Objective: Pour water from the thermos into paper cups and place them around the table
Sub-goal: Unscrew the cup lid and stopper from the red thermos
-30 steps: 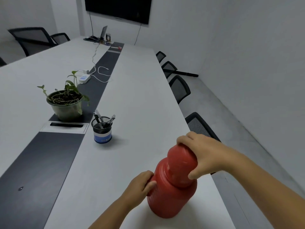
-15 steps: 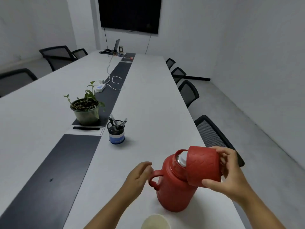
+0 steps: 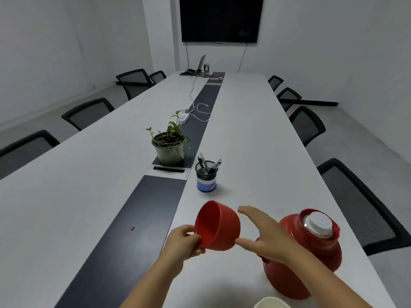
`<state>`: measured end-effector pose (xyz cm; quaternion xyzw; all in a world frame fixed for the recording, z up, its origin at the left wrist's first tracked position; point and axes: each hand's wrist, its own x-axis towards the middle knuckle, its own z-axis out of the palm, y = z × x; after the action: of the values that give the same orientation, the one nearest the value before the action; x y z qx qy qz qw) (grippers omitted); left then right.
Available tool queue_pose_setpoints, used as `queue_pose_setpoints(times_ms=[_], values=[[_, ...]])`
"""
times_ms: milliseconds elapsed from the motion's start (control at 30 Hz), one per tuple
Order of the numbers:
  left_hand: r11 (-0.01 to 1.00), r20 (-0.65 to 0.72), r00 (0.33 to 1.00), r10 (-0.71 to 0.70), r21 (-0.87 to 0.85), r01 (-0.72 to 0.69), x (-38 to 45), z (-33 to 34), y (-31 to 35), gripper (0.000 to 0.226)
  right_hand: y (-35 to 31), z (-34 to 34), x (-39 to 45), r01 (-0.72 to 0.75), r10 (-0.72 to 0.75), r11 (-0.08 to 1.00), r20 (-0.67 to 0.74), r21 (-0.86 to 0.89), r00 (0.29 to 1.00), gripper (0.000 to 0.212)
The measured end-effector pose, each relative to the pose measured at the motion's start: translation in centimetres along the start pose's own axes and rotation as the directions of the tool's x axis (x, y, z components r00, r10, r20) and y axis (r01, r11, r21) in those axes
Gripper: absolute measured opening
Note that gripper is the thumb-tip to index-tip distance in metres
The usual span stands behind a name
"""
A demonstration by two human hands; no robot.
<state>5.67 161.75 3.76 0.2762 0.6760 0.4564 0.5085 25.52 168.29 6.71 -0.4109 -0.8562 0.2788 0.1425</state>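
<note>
Left hand (image 3: pixel 185 242) pinches the near rim of the red cap (image 3: pixel 216 226), thumb and fingers curled on the edge, cap tipped so its open mouth faces left; probably held this way to carry it clear of the pouring spot and set it down somewhere left; right hand (image 3: pixel 265 235) sits just right of the cap, fingers straight and spread wide, holding nothing, fingertips near the cap wall (touching or a hair apart, cannot tell); reads as a hand-off, cap passed across so the right is free for the thermos; thermos (image 3: pixel 307 254) stands upright on the table (image 3: pixel 255 152) immediately right of and behind the right hand, outer cap off, white inner stopper (image 3: pixel 318 223) in place, so no pouring possible yet; paper cup (image 3: pixel 272 303) just below the right forearm at the frame bottom, only its rim visible, contents hidden; beyond the hands: pen holder (image 3: pixel 206 177), potted plant (image 3: pixel 170 144); next likely needs the stopper out.
</note>
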Motion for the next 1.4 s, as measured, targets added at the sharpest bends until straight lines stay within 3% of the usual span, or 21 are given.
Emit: queue_pose_setpoints(times_ms=[33,100,167,233,333,467,600,733,800,900,967,1033,1100,1167,1400], values=[[0.998,-0.083,0.996,0.024,0.054,-0.019,1.0,-0.4,-0.5,0.022,0.2,-0.2,-0.2,0.023,-0.039,0.994,-0.155,-0.103,0.987,0.053],[0.984,-0.204,0.975,0.087,0.173,-0.051,3.0,-0.7,-1.4,0.021,1.0,-0.9,-1.3,0.016,-0.133,0.968,-0.459,-0.250,0.878,0.026],[0.961,-0.232,0.964,0.126,0.269,-0.061,4.8,-0.1,-2.1,0.018,2.4,-2.5,-3.0,-0.066,-0.118,0.957,-0.586,-0.283,0.802,0.023],[0.943,-0.236,0.963,0.131,0.328,-0.048,6.6,0.8,-2.6,0.015,3.8,-4.1,-4.3,-0.172,-0.031,0.939,-0.568,-0.299,0.822,0.035],[0.920,-0.240,0.963,0.124,0.392,-0.020,9.0,2.2,-3.8,0.017,5.5,-4.6,-5.5,-0.279,0.165,0.949,-0.525,-0.145,0.835,0.026],[0.853,-0.242,0.960,0.142,0.522,0.006,10.3,3.0,-4.8,0.022,6.5,-4.8,-5.4,-0.249,0.184,0.967,-0.519,-0.056,0.835,0.029],[0.863,-0.212,0.971,0.109,0.505,0.014,10.0,2.6,-4.7,0.033,6.7,-4.7,-5.5,-0.248,0.189,0.968,-0.523,-0.045,0.831,0.030],[0.767,-0.229,0.914,0.335,0.629,-0.123,8.0,2.9,-4.4,0.041,6.3,-5.1,-5.4,-0.246,0.108,0.949,-0.525,-0.200,0.844,0.029],[0.747,-0.107,0.886,0.451,0.588,-0.309,6.2,4.5,-3.8,0.036,6.4,-5.5,-5.3,-0.263,0.048,0.898,-0.516,-0.352,0.855,0.028],[0.622,0.277,0.804,0.526,0.519,-0.586,4.2,8.5,-3.2,0.037,6.3,-6.7,-4.8,-0.310,0.142,0.879,-0.423,-0.361,0.895,0.027],[0.553,0.473,0.734,0.488,0.483,-0.679,3.7,11.1,-2.9,0.039,6.8,-7.1,-4.2,-0.321,0.160,0.832,-0.357,-0.453,0.920,0.028],[0.598,0.582,0.726,0.365,0.452,-0.662,3.8,12.8,-2.7,0.033,6.9,-7.1,-3.8,-0.310,0.143,0.823,-0.353,-0.477,0.924,0.032],[0.664,0.614,0.722,0.319,0.399,-0.632,4.2,13.5,-3.1,0.020,7.3,-6.8,-3.7,-0.291,0.115,0.848,-0.383,-0.443,0.917,0.033],[0.679,0.591,0.722,0.360,0.366,-0.637,4.6,13.6,-3.8,0.011,7.4,-6.6,-3.8,-0.270,0.088,0.884,-0.431,-0.382,0.898,0.039],[0.626,0.570,0.684,0.454,0.342,-0.701,4.8,13.9,-4.3,0.031,7.6,-5.4,-4.3,-0.225,0.044,0.948,-0.609,-0.224,0.792,0.046]])
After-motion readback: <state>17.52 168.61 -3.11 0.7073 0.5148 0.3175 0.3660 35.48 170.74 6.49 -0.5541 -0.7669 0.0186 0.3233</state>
